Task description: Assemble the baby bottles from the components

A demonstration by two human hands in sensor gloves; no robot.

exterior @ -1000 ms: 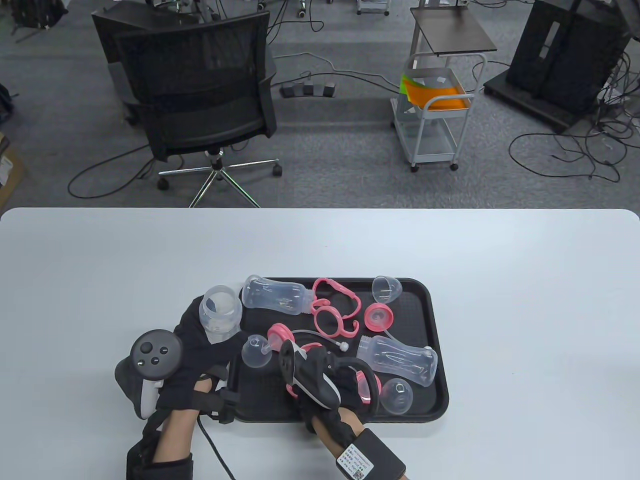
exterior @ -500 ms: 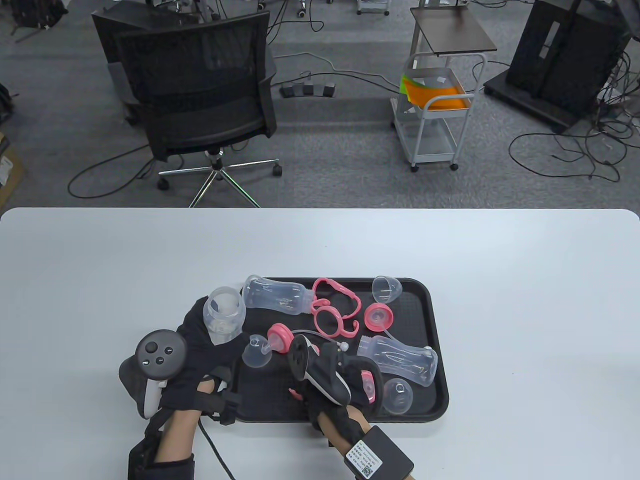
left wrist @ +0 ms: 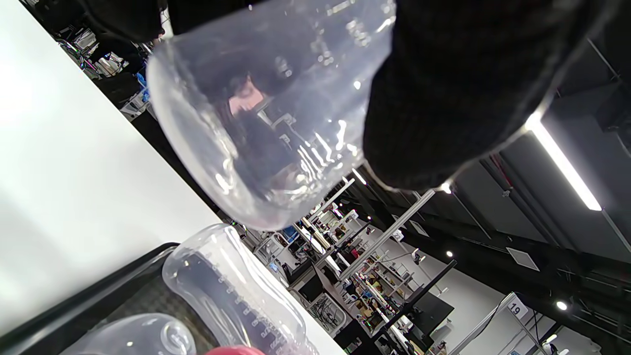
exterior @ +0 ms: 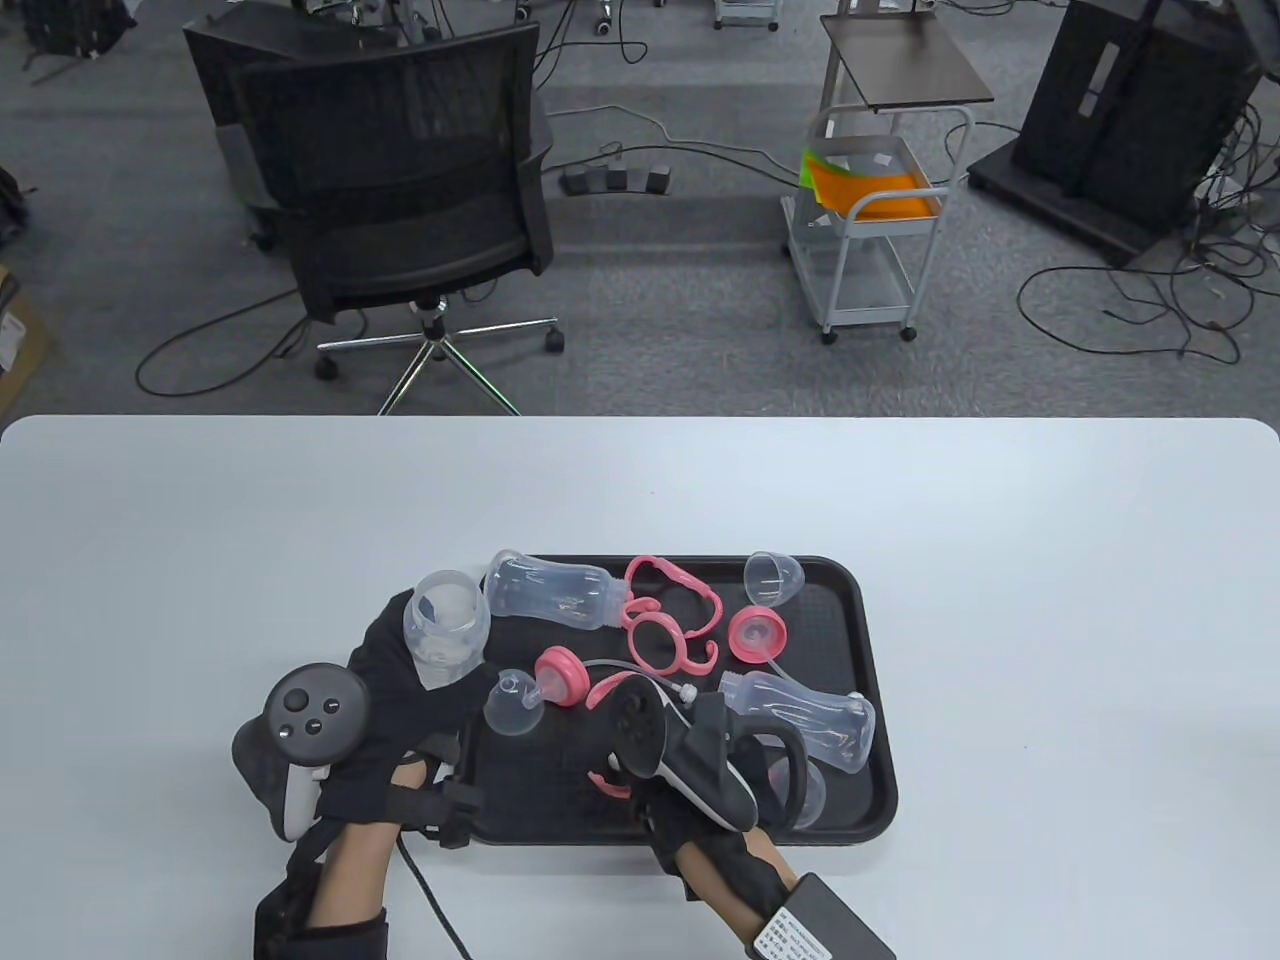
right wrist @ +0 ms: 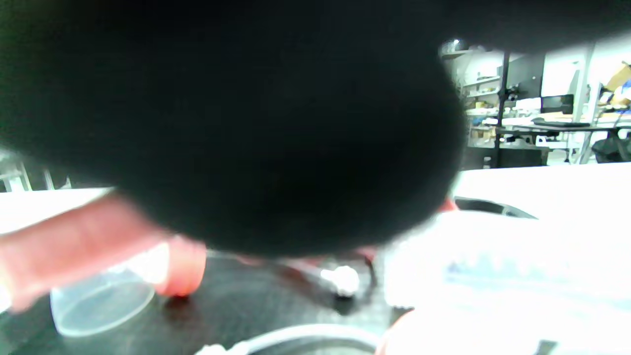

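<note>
My left hand (exterior: 395, 665) grips a clear bottle (exterior: 445, 625) upright, mouth up, just left of the black tray (exterior: 872, 640). In the left wrist view the bottle (left wrist: 256, 113) fills the top, with a gloved finger (left wrist: 468, 88) on its wall. My right hand (exterior: 700, 775) is low over the tray's front and holds a pink handle ring (exterior: 603, 690), whose ends show beside the tracker. In the right wrist view the glove blocks most of the frame and a blurred pink bar (right wrist: 74, 246) shows at the left.
On the tray lie two clear bottles (exterior: 550, 590) (exterior: 800, 715), a pair of pink handles (exterior: 665, 620), two pink collars (exterior: 757, 633) (exterior: 557, 678) and clear caps (exterior: 773, 577) (exterior: 513, 703). Another cap (exterior: 805, 790) is partly under my right hand.
My right hand has moved to the right over the tray and turned, and the pink handle ring now shows on its left side. My left hand and its bottle have barely moved.
</note>
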